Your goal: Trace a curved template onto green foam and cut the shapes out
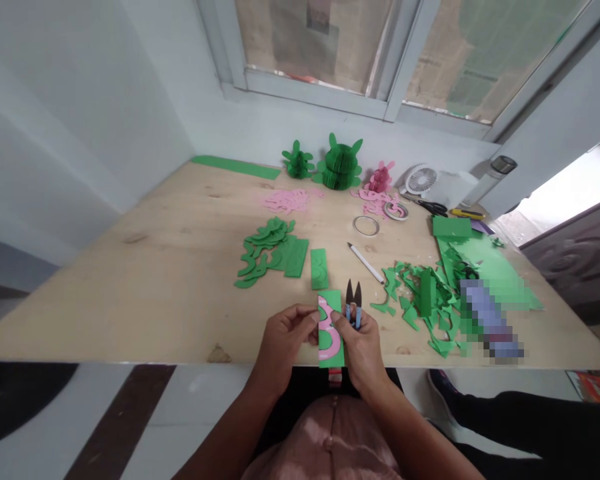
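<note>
At the table's front edge, my left hand [286, 341] pinches the left side of a green paper rectangle [334, 301]. A curved pink paper shape [333, 341] lies flat on that rectangle. The thumb of my right hand [366, 348] presses the pink shape and the paper from the right. Blue-handled thread snips [353, 303] are also in my right hand, blades apart and pointing away from me. Just beyond the paper lies a small green paper piece [319, 268] with an outline on it. A white pen [365, 262] rests to its right.
Curved green cutouts [267, 243] lie left of centre, with pink cutouts [290, 200] behind. Green scraps [425, 300] cover the right side. Folded-paper figures [340, 167], a small fan [421, 179], tape rolls [396, 211], black scissors [433, 207] and a bottle [490, 180] stand or lie farther back.
</note>
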Demonstrator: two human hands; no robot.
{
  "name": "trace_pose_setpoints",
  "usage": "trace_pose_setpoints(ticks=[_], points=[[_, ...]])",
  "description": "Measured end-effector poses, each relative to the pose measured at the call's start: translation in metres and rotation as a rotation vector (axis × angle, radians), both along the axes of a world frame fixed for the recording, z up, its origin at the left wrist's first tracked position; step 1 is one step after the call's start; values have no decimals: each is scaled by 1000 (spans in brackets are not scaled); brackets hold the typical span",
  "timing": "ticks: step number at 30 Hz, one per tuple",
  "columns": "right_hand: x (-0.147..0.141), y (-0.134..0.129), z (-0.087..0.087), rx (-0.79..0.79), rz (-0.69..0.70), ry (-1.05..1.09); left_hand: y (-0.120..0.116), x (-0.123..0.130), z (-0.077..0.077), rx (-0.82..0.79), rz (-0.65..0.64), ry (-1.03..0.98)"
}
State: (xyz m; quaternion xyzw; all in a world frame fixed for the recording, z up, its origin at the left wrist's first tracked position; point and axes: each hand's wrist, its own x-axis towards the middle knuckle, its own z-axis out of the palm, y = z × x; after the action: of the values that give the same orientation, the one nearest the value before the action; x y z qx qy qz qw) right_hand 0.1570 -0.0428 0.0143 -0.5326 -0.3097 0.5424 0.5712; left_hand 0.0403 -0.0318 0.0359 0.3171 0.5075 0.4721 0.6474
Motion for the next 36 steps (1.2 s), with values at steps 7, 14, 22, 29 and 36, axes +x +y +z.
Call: trace_pose_setpoints(ticks=[7,14,22,29,36], points=[[0,-1,1,6,-4,-21,8,5,0,42,48,16],[0,0,3,-2,-6,-34,10,8,-1,25,71,6],[-1,-1,2,-24,-7,32,9,6,-4,33,67,-21],[-2,-3,6,-22,13,30,7,6,2,14,77,-46],[-2,-3,8,-33,-14,47,6,5,-1,7,56,-36]])
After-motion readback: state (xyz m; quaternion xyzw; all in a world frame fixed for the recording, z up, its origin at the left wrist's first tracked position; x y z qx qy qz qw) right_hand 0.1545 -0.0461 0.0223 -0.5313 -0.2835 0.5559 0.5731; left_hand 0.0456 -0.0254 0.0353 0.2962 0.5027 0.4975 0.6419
